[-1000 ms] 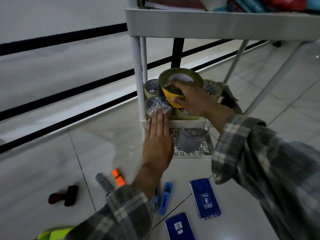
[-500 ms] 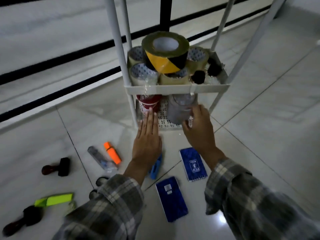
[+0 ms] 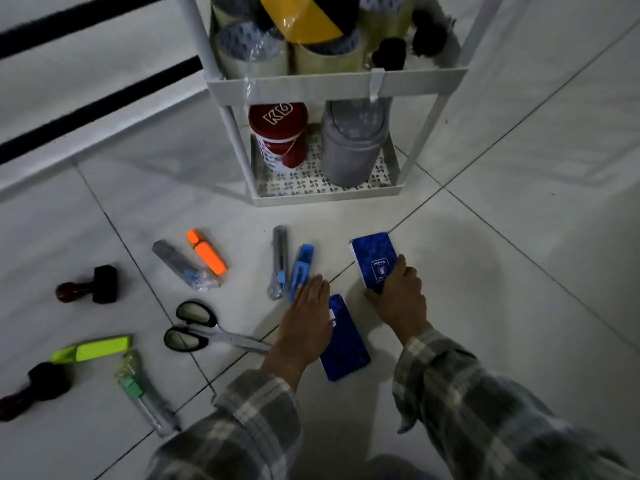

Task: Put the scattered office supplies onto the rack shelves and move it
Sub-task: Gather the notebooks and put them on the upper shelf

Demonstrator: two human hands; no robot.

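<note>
A white rack [image 3: 332, 85] stands on the tiled floor, with tape rolls [image 3: 254, 51] and a yellow-black tape roll [image 3: 304, 19] on its middle shelf. On its bottom shelf are a red tin [image 3: 280, 133] and a grey container [image 3: 353, 143]. My right hand [image 3: 398, 299] grips the near end of a blue notepad [image 3: 374, 261] lying on the floor. My left hand [image 3: 306, 320] lies flat, fingers together, on the left edge of a second blue notepad [image 3: 346, 344]. Its fingertips touch a blue cutter [image 3: 301, 268].
Scattered on the floor to the left are a grey cutter [image 3: 278, 261], an orange highlighter [image 3: 207, 252], a wrapped cutter [image 3: 185, 265], scissors [image 3: 201, 330], a green highlighter [image 3: 93, 349], a green-capped pen [image 3: 145, 393] and two dark stamps [image 3: 90, 285], [image 3: 34, 389].
Both hands came down from the rack shelves to the floor. The right hand took hold of the blue notepad; the left hand moved onto the other notepad. The view tilted downwards.
</note>
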